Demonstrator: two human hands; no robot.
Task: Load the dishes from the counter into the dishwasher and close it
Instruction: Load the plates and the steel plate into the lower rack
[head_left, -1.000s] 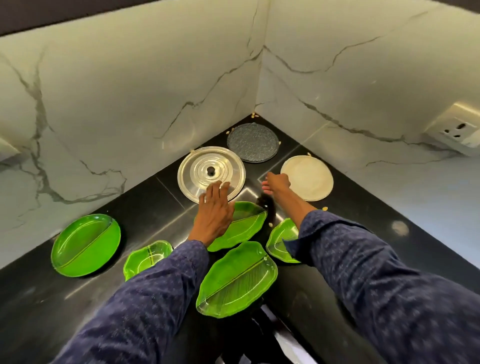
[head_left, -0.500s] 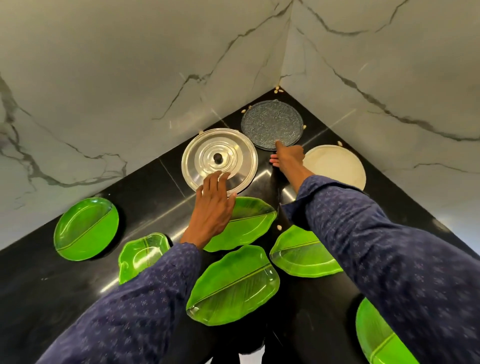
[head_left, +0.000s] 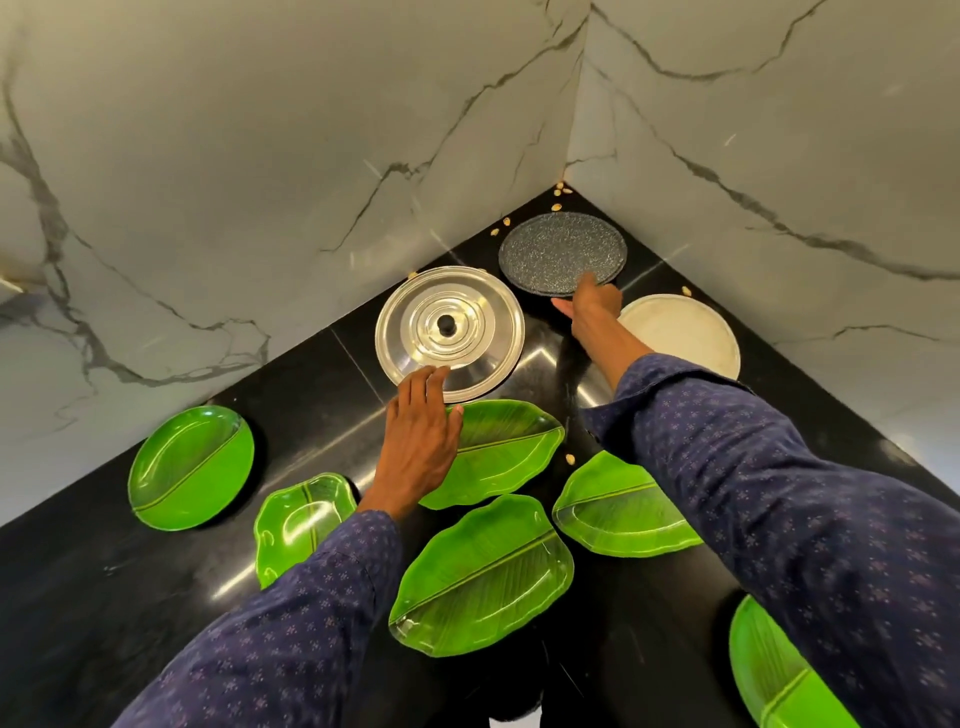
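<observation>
On a black desk (head_left: 130, 587), the left hand (head_left: 418, 441) rests flat, fingers straight, on the steel lid (head_left: 450, 332). Just right of the lid, the right hand (head_left: 592, 304) grips the speckled grey plate (head_left: 561, 252).

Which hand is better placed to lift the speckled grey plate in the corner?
Right. The right hand already touches the speckled grey plate at its near rim; the left hand rests on the steel lid.

Bright, even light falls from above me; the black worktop (head_left: 311, 395) throws white glare streaks, edges bow from the wide lens, and my sleeves (head_left: 779, 519) look soft.
</observation>
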